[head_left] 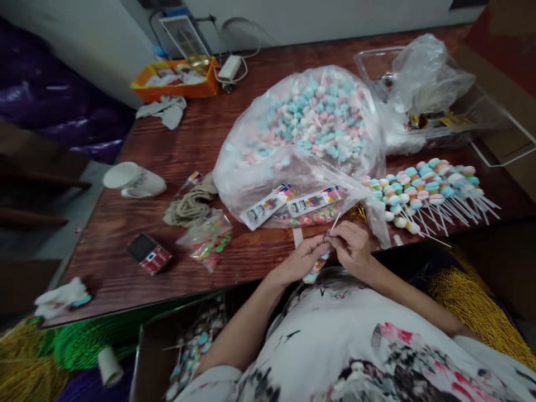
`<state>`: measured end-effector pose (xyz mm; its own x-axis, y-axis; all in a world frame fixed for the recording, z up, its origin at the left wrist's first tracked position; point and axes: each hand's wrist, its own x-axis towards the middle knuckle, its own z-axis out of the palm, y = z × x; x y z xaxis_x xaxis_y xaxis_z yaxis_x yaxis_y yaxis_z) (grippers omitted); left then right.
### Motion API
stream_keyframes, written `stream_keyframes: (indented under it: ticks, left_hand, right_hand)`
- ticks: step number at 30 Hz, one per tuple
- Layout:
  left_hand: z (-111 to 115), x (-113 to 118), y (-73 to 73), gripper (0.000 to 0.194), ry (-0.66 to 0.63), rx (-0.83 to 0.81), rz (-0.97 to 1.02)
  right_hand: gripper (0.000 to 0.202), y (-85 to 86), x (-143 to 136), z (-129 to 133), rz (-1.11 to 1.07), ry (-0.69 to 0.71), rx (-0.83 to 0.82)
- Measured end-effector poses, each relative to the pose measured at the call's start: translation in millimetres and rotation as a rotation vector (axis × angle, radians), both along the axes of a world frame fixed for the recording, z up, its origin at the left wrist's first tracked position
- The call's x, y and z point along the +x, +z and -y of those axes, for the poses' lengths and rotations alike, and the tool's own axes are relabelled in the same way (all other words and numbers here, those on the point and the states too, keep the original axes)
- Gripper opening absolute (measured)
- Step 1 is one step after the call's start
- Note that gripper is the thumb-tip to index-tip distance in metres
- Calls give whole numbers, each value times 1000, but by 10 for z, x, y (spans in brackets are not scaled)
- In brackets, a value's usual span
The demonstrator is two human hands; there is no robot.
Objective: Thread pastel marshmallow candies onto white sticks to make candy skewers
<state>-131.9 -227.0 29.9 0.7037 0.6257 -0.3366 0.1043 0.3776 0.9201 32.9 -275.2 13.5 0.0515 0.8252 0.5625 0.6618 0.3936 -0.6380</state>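
My 2 hands (309,258) (352,244) meet, pinching the wrapped marshmallow skewer (317,267) at its stick, apparently to steady the wrapper's neck.

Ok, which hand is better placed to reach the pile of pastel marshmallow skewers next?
Probably right: the right hand is nearer the pile of pastel marshmallow skewers, the left hand farther off. Both are busy with one pastel-coloured stick sweet, though.

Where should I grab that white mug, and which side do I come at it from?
I'd take the mug by its handle, reaching from your side of the table with your left hand once it's free. The handle juts out toward you, and nothing appears to be in its way.
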Motion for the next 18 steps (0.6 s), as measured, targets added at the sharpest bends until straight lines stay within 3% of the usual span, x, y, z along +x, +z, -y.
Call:
stream_keyframes:
  ticks: [4, 8, 10, 11, 13, 16, 18]
  left_hand:
    - [-49, -165, -46, 40, -23, -88, -37]
    - [-58, -268, -109, 45, -355, -209, 13]
    - [-46, -265, -95, 46, -529, -148, -21]
    - [-28, -248, -68, 44, -588, -35, -69]
    - [35, -194, 24, 36, -638, 340, -234]
    - [162, -99, 173, 26, -604, 970, -508]
    - [213, -52, 207, 26, -563, 1199, -612]
  right_hand:
    - [35, 138, 108, 34, 447, 142, 101]
    - [29, 125, 230, 146, 579, 418, 140]
    - [22, 64, 260, 206, 577, 472, 109]
    - [22, 31, 271, 233, 566, 476, 62]
    - [24, -28, 296, 271, 481, 462, -102]
    - [31, -68, 351, 273, 193, 500, -504]
    - [34, -42, 385, 255, 64, 505, -677]
